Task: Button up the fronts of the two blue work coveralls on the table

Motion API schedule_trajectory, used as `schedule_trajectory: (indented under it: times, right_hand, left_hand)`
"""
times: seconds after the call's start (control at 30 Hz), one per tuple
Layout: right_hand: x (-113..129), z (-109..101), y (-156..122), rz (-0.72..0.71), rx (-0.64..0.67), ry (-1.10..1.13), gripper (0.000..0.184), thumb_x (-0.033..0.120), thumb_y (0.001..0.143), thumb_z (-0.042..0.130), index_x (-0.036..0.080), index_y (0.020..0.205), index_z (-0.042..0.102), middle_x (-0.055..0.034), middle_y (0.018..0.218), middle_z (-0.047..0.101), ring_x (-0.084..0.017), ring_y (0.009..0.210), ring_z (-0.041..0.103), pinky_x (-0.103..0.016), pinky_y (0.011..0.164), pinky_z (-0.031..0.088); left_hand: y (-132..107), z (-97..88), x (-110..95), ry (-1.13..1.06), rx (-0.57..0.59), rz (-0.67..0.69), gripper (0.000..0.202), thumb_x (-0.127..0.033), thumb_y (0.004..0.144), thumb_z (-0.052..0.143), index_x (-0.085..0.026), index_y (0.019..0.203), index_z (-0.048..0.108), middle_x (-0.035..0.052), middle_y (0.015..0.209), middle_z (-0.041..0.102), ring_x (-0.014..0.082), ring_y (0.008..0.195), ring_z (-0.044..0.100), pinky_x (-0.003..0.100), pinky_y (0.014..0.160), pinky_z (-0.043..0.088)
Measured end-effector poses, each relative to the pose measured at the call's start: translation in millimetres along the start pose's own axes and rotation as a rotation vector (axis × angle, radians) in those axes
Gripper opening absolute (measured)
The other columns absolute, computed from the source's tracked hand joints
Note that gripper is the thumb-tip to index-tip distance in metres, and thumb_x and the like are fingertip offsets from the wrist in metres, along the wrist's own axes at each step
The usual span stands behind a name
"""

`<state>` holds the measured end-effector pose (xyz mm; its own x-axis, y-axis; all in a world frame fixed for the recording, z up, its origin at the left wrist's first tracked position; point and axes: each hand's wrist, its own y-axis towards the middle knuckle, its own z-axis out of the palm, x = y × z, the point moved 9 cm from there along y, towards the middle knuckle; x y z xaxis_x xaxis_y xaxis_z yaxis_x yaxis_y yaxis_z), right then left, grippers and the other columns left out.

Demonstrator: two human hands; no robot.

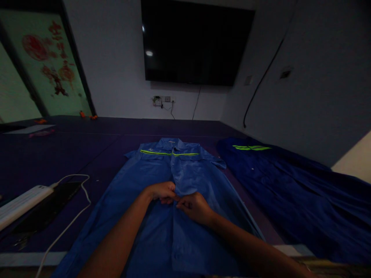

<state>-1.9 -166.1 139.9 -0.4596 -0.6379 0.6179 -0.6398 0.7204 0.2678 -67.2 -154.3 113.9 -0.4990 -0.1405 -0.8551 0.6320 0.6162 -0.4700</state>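
A blue short-sleeved work shirt (pixel 197 170) with yellow-green stripes across the chest lies spread out, collar pointing away from me. At the middle of its front opening, my left hand (pixel 163 192) is closed, its fingers pinching the placket. My right hand (pixel 194 206) meets it there, also closed on the shirt's front edge. The fingertips of both hands touch or nearly touch. Any button between them is hidden by the fingers. The lower front of the shirt hangs toward me between my forearms.
Right of the shirt lies a dark blue garment (pixel 278 181) with yellow-green bands. At left are a white power strip (pixel 26 204), its white cable (pixel 69 224) and a dark flat object (pixel 52 204). A television (pixel 197 42) hangs on the far wall above the purple surface (pixel 116 129).
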Motion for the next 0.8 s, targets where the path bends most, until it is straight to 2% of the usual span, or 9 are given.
schedule_trajectory:
  times: [0.1,0.2,0.37,0.47,0.63,0.73,0.8]
  right_hand:
    - [-7,-1,0,0.065,-0.021,0.014,0.009,0.024,0.072,0.060,0.020,0.070,0.068,0.0022,0.051,0.059,-0.007,0.043,0.048,-0.017,0.043,0.031]
    - [-8,-3,0,0.072,-0.037,0.033,0.009,0.026,0.072,0.061,0.020,0.070,0.069,0.0021,0.053,0.060,-0.007,0.045,0.049,-0.017,0.044,0.032]
    - [-3,-13,2,0.027,-0.063,0.051,0.018,0.035,0.071,0.063,0.018,0.066,0.065,0.0019,0.052,0.058,-0.007,0.044,0.048,-0.016,0.043,0.033]
    - [8,-24,4,-0.053,-0.057,0.036,0.026,0.040,0.073,0.061,0.016,0.063,0.062,0.0016,0.051,0.057,-0.006,0.043,0.048,-0.016,0.042,0.032]
    - [37,-50,-12,-0.136,-0.150,-0.109,0.029,0.040,0.081,0.052,0.016,0.068,0.063,-0.0007,0.057,0.060,-0.007,0.048,0.051,-0.018,0.047,0.034]
    - [57,-46,-39,-0.148,-0.147,-0.102,0.021,0.035,0.082,0.051,0.018,0.078,0.064,-0.0009,0.065,0.063,-0.008,0.054,0.054,-0.017,0.051,0.037]
    - [70,-35,-61,-0.159,-0.146,-0.097,0.017,0.031,0.082,0.051,0.020,0.081,0.064,-0.0007,0.069,0.064,-0.008,0.059,0.056,-0.017,0.054,0.039]
  left_hand:
    - [1,-0.1,2,-0.038,-0.013,-0.010,0.026,-0.037,0.064,0.060,-0.012,0.058,0.056,-0.0051,0.038,0.047,0.0039,0.028,0.036,0.015,0.029,0.019]
    - [2,-0.9,5,-0.062,-0.023,-0.031,0.027,-0.038,0.066,0.059,-0.012,0.059,0.057,-0.0047,0.038,0.048,0.0038,0.028,0.035,0.015,0.029,0.018]
    - [2,-3.7,4,-0.125,-0.028,-0.020,0.033,-0.044,0.063,0.062,-0.012,0.058,0.056,-0.0044,0.037,0.049,0.0041,0.026,0.034,0.016,0.028,0.019]
    - [-3,0.8,-3,-0.106,0.019,-0.009,0.044,-0.054,0.061,0.062,-0.012,0.051,0.053,-0.0024,0.037,0.050,0.0045,0.026,0.036,0.016,0.028,0.020]
    - [-21,29.0,-6,0.023,0.157,-0.065,0.050,-0.059,0.060,0.060,-0.013,0.046,0.051,-0.0012,0.035,0.049,0.0065,0.028,0.042,0.016,0.028,0.024]
    - [-37,53.6,1,0.016,0.199,-0.101,0.044,-0.056,0.056,0.065,-0.014,0.053,0.053,-0.0027,0.039,0.052,0.0076,0.029,0.045,0.016,0.028,0.028]
    - [-47,67.2,7,-0.010,0.173,-0.118,0.040,-0.053,0.056,0.066,-0.014,0.058,0.054,-0.0039,0.041,0.053,0.0075,0.029,0.045,0.016,0.029,0.029]
